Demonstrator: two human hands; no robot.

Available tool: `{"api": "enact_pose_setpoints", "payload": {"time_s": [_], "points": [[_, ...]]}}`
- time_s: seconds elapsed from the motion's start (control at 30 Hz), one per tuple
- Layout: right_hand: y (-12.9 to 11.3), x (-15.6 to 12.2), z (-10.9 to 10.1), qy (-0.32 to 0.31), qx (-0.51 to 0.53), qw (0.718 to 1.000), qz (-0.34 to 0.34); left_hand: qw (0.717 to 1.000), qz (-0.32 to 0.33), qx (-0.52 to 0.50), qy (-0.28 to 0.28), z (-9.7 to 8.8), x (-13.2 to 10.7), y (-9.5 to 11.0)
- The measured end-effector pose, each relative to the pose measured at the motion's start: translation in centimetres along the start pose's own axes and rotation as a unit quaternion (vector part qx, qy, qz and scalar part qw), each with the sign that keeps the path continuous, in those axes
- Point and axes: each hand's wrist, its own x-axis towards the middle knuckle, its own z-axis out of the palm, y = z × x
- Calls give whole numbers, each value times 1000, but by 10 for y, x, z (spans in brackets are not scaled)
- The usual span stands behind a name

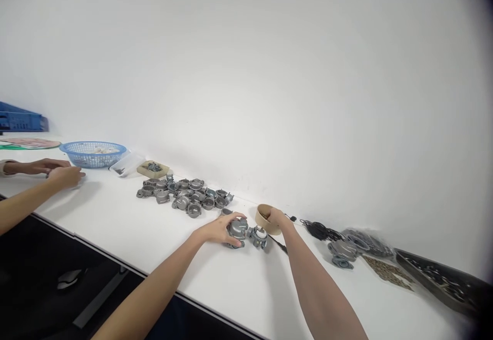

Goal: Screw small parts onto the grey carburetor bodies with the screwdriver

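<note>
My left hand (220, 229) is curved around a grey metal housing (238, 229) on the white table, thumb at the near side and fingers over the top. Right beside it stands another grey housing (258, 237) with a white round part in its opening. My right hand (276, 218) reaches over the rim of a tan round tub (264, 221) that holds small brass-coloured pieces. Its fingertips are inside the tub and hidden, so their grip does not show. A dark, thin tool (278, 244) lies partly behind my right forearm.
Several grey housings (185, 194) lie grouped left of centre. Behind them are a yellowish tray (153, 169), a clear bin (127, 164) and a blue basket (93, 155). A co-worker's hands (63, 174) are at far left. Black cables (320, 230) and a dark tray (439, 283) lie right.
</note>
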Motion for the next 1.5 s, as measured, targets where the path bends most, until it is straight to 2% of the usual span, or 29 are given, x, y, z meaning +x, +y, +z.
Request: {"api": "enact_pose_setpoints", "payload": {"time_s": [0.17, 0.33, 0.5, 0.63, 0.8, 0.93, 0.97, 1.03, 1.1, 1.13, 1.23, 1.33, 1.4, 1.43, 1.47, 1.5], "points": [[3, -3, 1, 15, -2, 1000, 23, 999, -8, 34, -13, -6, 0, -8], [7, -8, 0, 39, 2, 999, 12, 998, -6, 67, -20, -9, -1, -13], [11, -11, 1, 52, 23, 998, -1, 997, 13, 70, -3, -5, 0, -13], [12, -13, 4, 61, 43, 997, 0, 998, 3, 69, -8, -5, -1, -12], [9, -17, -1, 104, 84, 991, -24, 997, -4, 71, 3, -6, -3, -7], [2, -42, -18, 177, 146, 970, -82, 997, -11, 75, 18, -7, -3, -2], [-1, -53, -20, 199, 178, 958, -101, 997, -9, 76, 19, -7, -3, -1], [-10, -81, -21, 231, 305, 910, -159, 997, 1, 75, 21, -5, -3, 0], [-21, -111, -16, 206, 403, 865, -218, 997, 13, 68, 22, -2, -2, -1], [-27, -125, -12, 179, 428, 853, -240, 998, 16, 62, 23, -1, 0, -2], [-43, -151, 3, 100, 425, 852, -288, 999, 13, 39, 18, -4, 3, -4], [-47, -154, 12, 66, 401, 860, -308, 999, -2, 51, 13, -18, 1, 7], [-43, -149, 15, 73, 406, 858, -306, 992, 17, 96, 75, -19, -10, 25], [-40, -146, 15, 85, 410, 856, -305, 985, 37, 118, 121, -12, -20, 36], [-36, -144, 15, 100, 411, 854, -304, 973, 66, 132, 179, 4, -33, 45], [-32, -142, 14, 117, 411, 852, -303, 965, 84, 124, 216, 27, -48, 53]]}}
